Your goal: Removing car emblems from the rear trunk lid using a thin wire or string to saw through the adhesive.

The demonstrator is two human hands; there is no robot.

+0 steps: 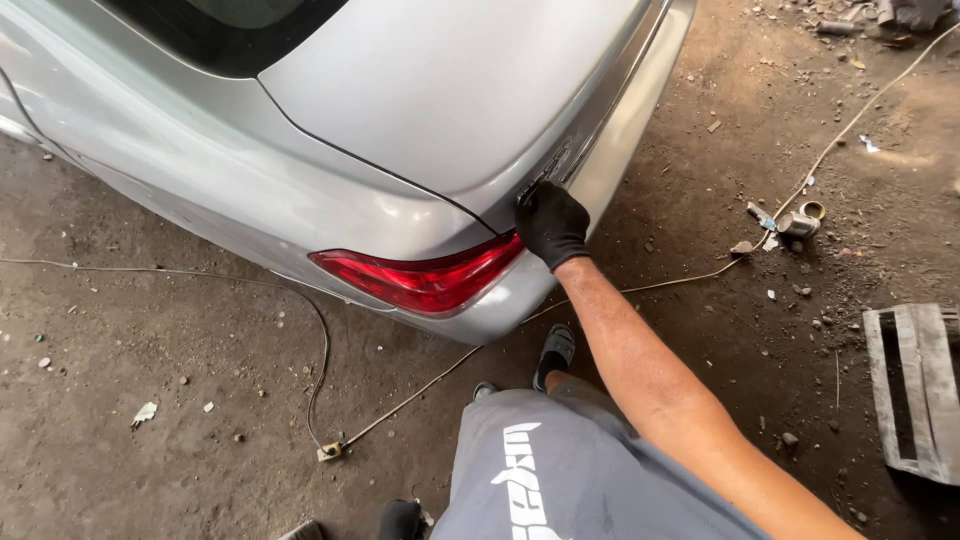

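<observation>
The silver car's trunk lid (pixel 440 90), closed above the red tail light (pixel 425 280), looks heavy, stiff and smooth; its lower rear edge is probably the only purchase. The gloved right hand (pixel 550 225) hooks its fingers under that edge, grip closed on it, arm stretched forward. The left hand is unseen. A cord (pixel 420 390) trails across the dirt floor (pixel 150 340).

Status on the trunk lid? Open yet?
Not open: the trunk lid sits flush with the body above the tail light. In hand: the gloved right hand grips the lid's rear edge. Left: nothing lifted yet. The left hand is out of view.
</observation>
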